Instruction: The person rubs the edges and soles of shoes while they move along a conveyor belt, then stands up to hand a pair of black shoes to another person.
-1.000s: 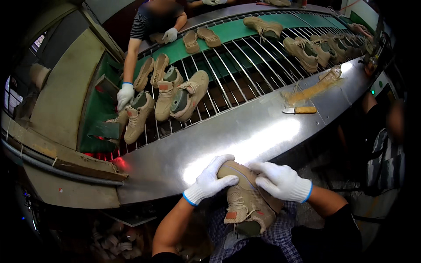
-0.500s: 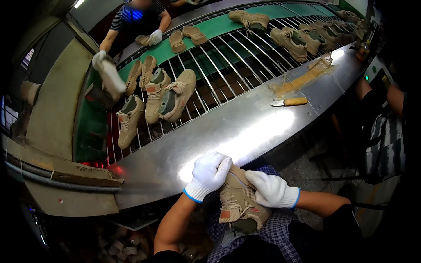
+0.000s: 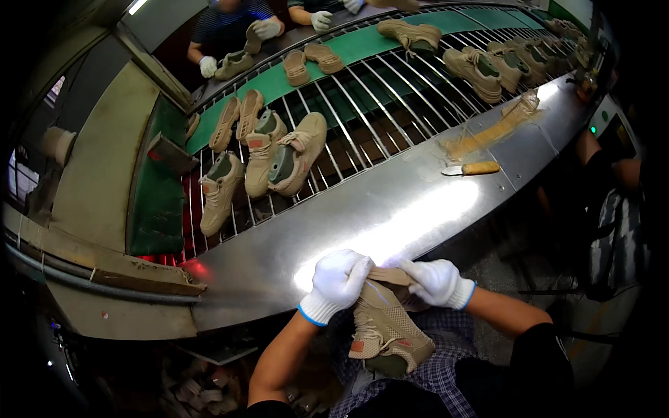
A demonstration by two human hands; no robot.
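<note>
A tan mesh shoe upper [image 3: 390, 324] with laces, an orange-red tag and a dark green last inside hangs in front of my lap, toe pointing away. A tan rubber sole [image 3: 391, 276] lies across its toe end, partly lifted off the upper. My left hand [image 3: 337, 282], in a white knit glove, is closed on the toe with one end of the sole. With fingers pinched, my right hand [image 3: 439, 283], gloved the same way, grips the sole's edge farther right. The sole's underside and my left fingertips are hidden.
Beyond the steel ledge [image 3: 279, 258] runs a roller conveyor with lasted shoes [image 3: 300, 155] and loose soles [image 3: 225, 124]. A wooden-handled knife [image 3: 481, 168] lies by brown tape [image 3: 491, 136] at right. Across the line, a co-worker's gloved hand [image 3: 267, 28] holds a sole.
My right hand has moved off the shoe's side onto the sole, which now shows stretched between my hands. The far co-worker has brought a shoe to the far ledge. The view has shifted slightly.
</note>
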